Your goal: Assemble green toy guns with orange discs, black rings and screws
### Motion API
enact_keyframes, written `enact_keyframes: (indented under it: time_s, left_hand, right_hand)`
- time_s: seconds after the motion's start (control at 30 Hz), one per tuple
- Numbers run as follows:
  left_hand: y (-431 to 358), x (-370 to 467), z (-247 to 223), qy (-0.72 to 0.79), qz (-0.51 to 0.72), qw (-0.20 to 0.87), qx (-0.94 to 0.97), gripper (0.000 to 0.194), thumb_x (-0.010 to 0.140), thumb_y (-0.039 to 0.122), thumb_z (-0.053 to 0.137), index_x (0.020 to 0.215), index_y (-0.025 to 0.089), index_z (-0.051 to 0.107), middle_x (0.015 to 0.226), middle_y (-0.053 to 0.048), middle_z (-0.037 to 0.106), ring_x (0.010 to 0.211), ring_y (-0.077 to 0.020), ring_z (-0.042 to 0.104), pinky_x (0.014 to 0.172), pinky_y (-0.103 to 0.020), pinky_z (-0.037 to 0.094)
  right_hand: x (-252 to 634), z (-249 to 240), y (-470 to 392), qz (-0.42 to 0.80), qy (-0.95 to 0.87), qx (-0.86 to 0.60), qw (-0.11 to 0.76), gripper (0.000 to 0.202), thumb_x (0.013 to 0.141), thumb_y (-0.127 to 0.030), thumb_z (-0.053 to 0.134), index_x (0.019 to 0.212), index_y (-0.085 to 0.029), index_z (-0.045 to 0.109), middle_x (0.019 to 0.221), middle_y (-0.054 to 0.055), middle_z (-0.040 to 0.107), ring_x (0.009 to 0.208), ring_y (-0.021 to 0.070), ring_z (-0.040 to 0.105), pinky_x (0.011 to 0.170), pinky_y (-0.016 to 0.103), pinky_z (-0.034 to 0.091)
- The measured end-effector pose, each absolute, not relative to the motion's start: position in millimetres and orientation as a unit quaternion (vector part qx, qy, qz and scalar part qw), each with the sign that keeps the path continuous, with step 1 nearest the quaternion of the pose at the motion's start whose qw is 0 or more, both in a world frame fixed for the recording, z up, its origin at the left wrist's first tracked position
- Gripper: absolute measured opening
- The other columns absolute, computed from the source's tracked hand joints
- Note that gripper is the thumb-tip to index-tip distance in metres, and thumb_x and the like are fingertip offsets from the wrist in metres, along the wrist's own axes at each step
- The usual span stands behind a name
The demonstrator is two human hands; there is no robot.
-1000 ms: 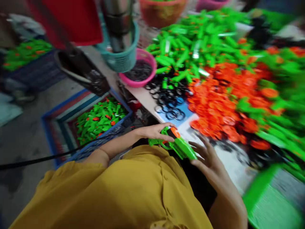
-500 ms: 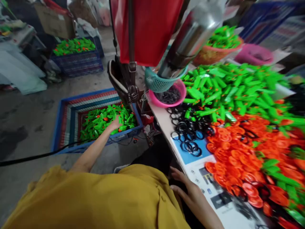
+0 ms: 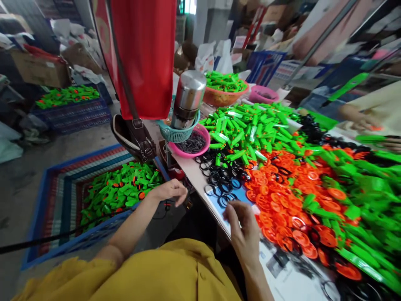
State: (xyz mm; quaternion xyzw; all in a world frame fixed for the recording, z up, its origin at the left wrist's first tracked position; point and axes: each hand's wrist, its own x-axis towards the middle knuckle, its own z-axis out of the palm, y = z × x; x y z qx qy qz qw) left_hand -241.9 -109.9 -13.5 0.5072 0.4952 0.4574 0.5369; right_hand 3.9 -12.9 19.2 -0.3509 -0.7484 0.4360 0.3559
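Note:
My left hand [image 3: 171,191] hangs over the near edge of the blue crate, its fingers loosely bent and apart, with nothing visible in it. Inside the crate lie many green plastic parts [image 3: 122,184] with orange bits. My right hand [image 3: 244,230] is over the table's front edge, thumb and curled fingers apart, right beside black rings [image 3: 225,198]. No held thing shows in it, though its palm side is partly hidden. To its right lies a heap of orange round plastic pieces [image 3: 275,196], and behind that a pile of green plastic parts [image 3: 244,129].
A pink bowl [image 3: 205,140] of dark small parts and a teal basket [image 3: 177,134] with a steel flask [image 3: 189,94] stand at the table's left corner. A red bag [image 3: 147,62] hangs beside them. Across the table, a co-worker's hands [image 3: 363,121] handle parts.
My left hand has come up out of the crate toward the table. My right hand has risen from my lap to the rings at the table edge. The view has turned right.

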Motion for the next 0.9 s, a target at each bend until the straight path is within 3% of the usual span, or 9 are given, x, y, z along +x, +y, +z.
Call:
enact_keyframes:
  time_s: [0.07,0.17,0.27,0.37,0.47,0.57,0.77,0.9]
  left_hand:
    - [-97,-221,-2,0.407,0.449,0.576,0.549,0.073,0.075,0.086,0.05,0.056,0.017,0.066,0.066,-0.014,0.069,0.067,-0.0228,0.065,0.072,-0.036,0.053]
    - [-81,-205,6,0.377,0.481,0.558,0.561,0.075,0.073,0.088,0.05,0.062,0.017,0.071,0.08,-0.015,0.072,0.083,-0.0268,0.069,0.084,-0.039,0.055]
    - [-76,-217,8,0.485,0.559,0.414,0.53,0.061,0.076,0.076,0.062,0.078,0.017,0.075,0.103,-0.014,0.072,0.104,-0.0265,0.067,0.096,-0.039,0.051]
    - [-82,-245,9,0.608,0.606,0.247,0.45,0.044,0.076,0.059,0.075,0.092,0.017,0.073,0.105,-0.011,0.071,0.104,-0.0234,0.066,0.097,-0.037,0.049]
    - [-92,-267,14,0.649,0.622,0.178,0.4,0.035,0.084,0.05,0.068,0.083,0.015,0.07,0.082,-0.006,0.07,0.078,-0.0171,0.065,0.08,-0.03,0.051]
    - [-98,-277,22,0.676,0.616,0.113,0.387,0.035,0.085,0.048,0.067,0.071,0.015,0.066,0.07,-0.003,0.067,0.067,-0.0139,0.058,0.069,-0.025,0.048]
    - [-106,-286,22,0.711,0.563,0.128,0.401,0.033,0.084,0.047,0.066,0.072,0.016,0.063,0.069,-0.001,0.065,0.067,-0.0136,0.058,0.067,-0.024,0.046]
    - [-103,-302,-1,0.747,0.529,0.148,0.373,0.026,0.086,0.043,0.064,0.089,0.017,0.062,0.074,0.0,0.064,0.067,-0.0137,0.062,0.067,-0.024,0.047]
  right_hand:
    - [-21,17,-16,0.457,-0.72,-0.322,0.412,0.03,0.094,-0.046,0.054,0.117,-0.026,0.056,0.105,0.007,0.071,0.097,0.0202,0.069,0.087,0.036,0.055]
    - [-51,7,-20,0.513,-0.733,-0.27,0.356,0.045,0.1,-0.048,0.041,0.139,-0.027,0.044,0.14,0.013,0.058,0.13,0.0238,0.056,0.11,0.047,0.044]
    - [-62,6,-14,0.5,-0.764,-0.251,0.321,0.053,0.1,-0.049,0.041,0.147,-0.025,0.039,0.154,0.015,0.044,0.143,0.0261,0.043,0.118,0.052,0.034]
    - [-63,20,5,0.441,-0.804,-0.224,0.33,0.053,0.097,-0.045,0.051,0.145,-0.025,0.043,0.15,0.014,0.049,0.14,0.026,0.046,0.117,0.05,0.037]
    - [-69,45,25,0.383,-0.831,-0.199,0.351,0.046,0.096,-0.04,0.055,0.139,-0.024,0.049,0.139,0.013,0.058,0.13,0.0259,0.055,0.111,0.048,0.044]
    - [-83,70,41,0.323,-0.854,-0.171,0.372,0.044,0.094,-0.036,0.057,0.136,-0.024,0.052,0.136,0.013,0.061,0.127,0.0272,0.057,0.109,0.049,0.046]
    - [-118,101,80,0.268,-0.878,-0.14,0.37,0.046,0.09,-0.029,0.057,0.136,-0.023,0.054,0.129,0.012,0.066,0.118,0.0267,0.063,0.104,0.047,0.048]
    - [-150,93,121,0.215,-0.919,-0.239,0.23,0.046,0.087,-0.023,0.056,0.132,-0.015,0.06,0.121,0.015,0.07,0.11,0.0288,0.067,0.097,0.044,0.051]
